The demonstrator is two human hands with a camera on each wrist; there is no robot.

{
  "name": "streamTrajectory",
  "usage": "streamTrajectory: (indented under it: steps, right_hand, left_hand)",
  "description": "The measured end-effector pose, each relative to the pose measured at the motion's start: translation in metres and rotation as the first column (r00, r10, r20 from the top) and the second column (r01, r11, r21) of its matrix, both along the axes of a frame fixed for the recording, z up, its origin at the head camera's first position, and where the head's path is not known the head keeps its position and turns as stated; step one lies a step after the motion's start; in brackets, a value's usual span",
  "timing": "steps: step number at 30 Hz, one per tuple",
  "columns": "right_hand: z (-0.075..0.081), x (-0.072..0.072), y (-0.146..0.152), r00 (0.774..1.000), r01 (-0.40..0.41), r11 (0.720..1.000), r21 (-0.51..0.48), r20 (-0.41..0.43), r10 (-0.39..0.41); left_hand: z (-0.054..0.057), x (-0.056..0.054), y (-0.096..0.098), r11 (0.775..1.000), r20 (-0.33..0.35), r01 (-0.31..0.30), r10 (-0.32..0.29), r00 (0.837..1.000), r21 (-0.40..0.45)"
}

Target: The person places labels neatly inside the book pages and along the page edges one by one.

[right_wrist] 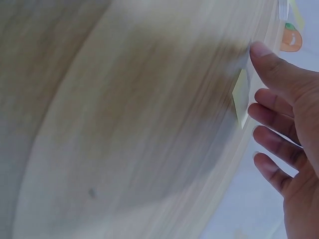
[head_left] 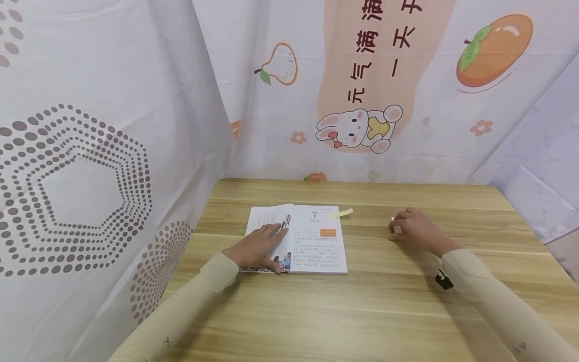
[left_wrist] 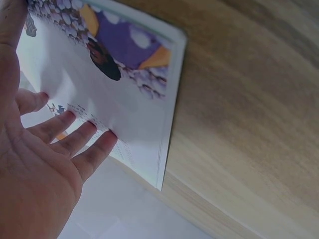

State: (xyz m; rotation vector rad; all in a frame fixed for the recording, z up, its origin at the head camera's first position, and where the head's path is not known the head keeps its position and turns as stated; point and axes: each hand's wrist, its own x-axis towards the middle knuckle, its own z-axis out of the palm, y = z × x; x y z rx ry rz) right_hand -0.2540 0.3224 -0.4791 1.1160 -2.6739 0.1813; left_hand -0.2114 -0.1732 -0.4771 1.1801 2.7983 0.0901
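An open book (head_left: 319, 251) lies on the wooden table, its right page filled with print and a small orange box. My left hand (head_left: 260, 246) rests on the left page with its fingers spread; the left wrist view shows the fingertips on the paper of the open book (left_wrist: 134, 114). A pale yellow paper strip (head_left: 342, 213) juts past the right page's outer edge. To the right of the book, my right hand (head_left: 417, 231) is low over the table, fingers loosely bent. Close to its thumb and fingertips is a small yellow sticky note (right_wrist: 241, 99), with no grip on it visible.
The wooden table (head_left: 307, 317) meets a printed cloth (head_left: 271, 125) at the back. Another white patterned cloth (head_left: 90, 186) hangs along the left side. Beside the right sleeve shows a small black thing (head_left: 444, 280) with a pale mark.
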Motion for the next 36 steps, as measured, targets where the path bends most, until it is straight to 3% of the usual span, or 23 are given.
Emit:
streamTrajectory:
  steps: [12, 20, 28, 36]
  right_hand:
    - [0.000, 0.004, 0.011, 0.997, 0.002, 0.999, -0.041, 0.074, 0.001]
    - [0.002, 0.006, 0.015, 0.995, -0.044, 0.993, -0.105, 0.087, 0.053]
    - [0.005, 0.007, 0.017, 0.985, 0.037, 0.997, -0.066, 0.170, -0.025]
    - [0.007, 0.005, 0.016, 0.978, 0.125, 0.989, -0.084, 0.176, -0.108]
  left_hand:
    - [-0.002, -0.002, -0.001, 1.000, -0.001, 0.003, -0.003, 1.000, 0.007]
    - [-0.002, 0.000, -0.001, 1.000, -0.002, -0.005, 0.005, 1.000, 0.011]
    - [0.000, 0.000, -0.002, 1.000, 0.010, -0.012, 0.012, 1.000, 0.017]
    - [-0.001, 0.000, -0.001, 1.000, 0.017, -0.011, 0.011, 1.000, 0.024]
